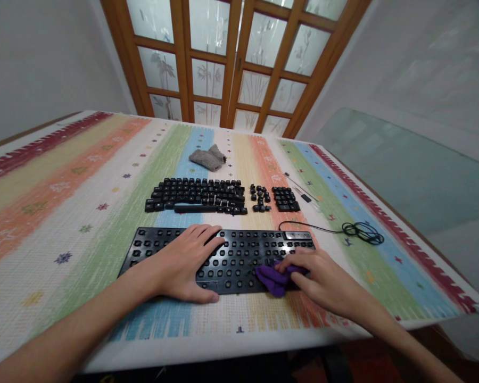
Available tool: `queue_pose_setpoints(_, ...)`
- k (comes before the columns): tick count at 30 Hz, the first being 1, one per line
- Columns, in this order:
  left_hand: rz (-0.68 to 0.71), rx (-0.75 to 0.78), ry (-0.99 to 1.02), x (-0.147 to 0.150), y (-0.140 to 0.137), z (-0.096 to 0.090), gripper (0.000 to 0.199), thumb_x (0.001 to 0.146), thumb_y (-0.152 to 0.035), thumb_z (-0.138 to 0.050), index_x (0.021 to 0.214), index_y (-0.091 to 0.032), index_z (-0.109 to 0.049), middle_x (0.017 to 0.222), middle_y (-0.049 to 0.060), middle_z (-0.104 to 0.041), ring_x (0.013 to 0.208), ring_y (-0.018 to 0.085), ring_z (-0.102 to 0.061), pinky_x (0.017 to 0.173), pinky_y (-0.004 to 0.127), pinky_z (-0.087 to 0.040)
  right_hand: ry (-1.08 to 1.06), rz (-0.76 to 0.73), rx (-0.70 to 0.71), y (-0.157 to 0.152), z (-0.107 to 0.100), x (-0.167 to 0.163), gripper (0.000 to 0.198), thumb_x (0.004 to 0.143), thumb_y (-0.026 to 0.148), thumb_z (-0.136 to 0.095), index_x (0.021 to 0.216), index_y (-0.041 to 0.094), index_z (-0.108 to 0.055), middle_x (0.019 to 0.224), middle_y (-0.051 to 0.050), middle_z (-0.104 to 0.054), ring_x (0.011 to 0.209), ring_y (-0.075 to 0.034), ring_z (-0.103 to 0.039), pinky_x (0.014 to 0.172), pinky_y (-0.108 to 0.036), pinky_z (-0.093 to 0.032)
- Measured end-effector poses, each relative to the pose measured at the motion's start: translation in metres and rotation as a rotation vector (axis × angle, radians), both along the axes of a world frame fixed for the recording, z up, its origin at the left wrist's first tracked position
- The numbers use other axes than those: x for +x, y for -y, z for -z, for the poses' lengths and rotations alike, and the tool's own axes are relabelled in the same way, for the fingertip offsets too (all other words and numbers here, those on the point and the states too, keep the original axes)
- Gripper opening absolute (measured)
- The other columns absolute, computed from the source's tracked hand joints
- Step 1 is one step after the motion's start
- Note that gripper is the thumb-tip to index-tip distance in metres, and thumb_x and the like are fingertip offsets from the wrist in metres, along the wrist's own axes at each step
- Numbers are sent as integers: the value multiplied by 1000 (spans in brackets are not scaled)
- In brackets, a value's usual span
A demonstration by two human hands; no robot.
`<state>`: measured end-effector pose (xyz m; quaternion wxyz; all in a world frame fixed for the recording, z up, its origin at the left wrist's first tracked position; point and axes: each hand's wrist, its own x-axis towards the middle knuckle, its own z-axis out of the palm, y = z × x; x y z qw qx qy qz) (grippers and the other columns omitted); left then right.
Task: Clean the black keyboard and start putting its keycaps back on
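A black keyboard with its keycaps off lies across the table in front of me. My left hand rests on its left half, fingers stretched over the bare key posts and thumb along the front edge. At the right end, my right hand pinches a purple cloth and presses it onto the keyboard near the number pad. The cloth hangs a little over the front edge. Behind the keyboard, the loose black keycaps are laid out in keyboard order, with smaller groups of keycaps to the right.
A grey cloth lies crumpled behind the keycaps. The keyboard's black cable is coiled at the right. A thin stick-like tool and a small black piece lie near the number-pad keycaps. A striped tablecloth covers the table.
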<state>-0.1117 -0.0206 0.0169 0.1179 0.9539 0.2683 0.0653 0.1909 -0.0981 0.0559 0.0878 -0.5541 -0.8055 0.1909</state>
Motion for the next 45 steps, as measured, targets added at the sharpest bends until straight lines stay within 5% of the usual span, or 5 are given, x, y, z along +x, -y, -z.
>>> queue_pose_setpoints(13, 6, 32, -1, -1, 0, 1, 96, 64, -70, -71, 135, -11, -48, 149, 24, -40, 134, 42, -40, 112, 57, -33, -16, 1, 123, 4, -8, -15, 26, 78, 7, -49, 82, 19, -72, 73, -4, -66, 71, -18, -60, 69, -29, -46)
queue_pose_setpoints(19, -1, 28, 12, -1, -1, 3, 96, 63, -70, -72, 136, -11, -48, 149, 23, -40, 134, 42, -40, 111, 57, -33, -268, 64, 344, 8, -5, -40, 21, 82, 13, -51, 92, 19, -68, 78, -2, -69, 69, -16, -62, 66, -28, -47)
queue_pose_setpoints(31, 3, 52, 26, 0, 1, 2, 95, 63, -68, -72, 134, -10, -49, 147, 24, -42, 133, 42, -41, 112, 56, -33, -116, -399, 436, 16, 43, -61, 22, 85, 5, -55, 102, 16, -62, 101, -10, -74, 85, -23, -62, 77, -36, -51)
queue_pose_setpoints(45, 9, 47, 32, -1, 0, 2, 95, 63, -71, -72, 135, -13, -50, 149, 23, -42, 135, 41, -41, 112, 55, -32, -118, -205, 325, 19, 40, -50, 22, 78, 3, -56, 90, 18, -67, 83, -5, -72, 77, -20, -57, 68, -31, -46)
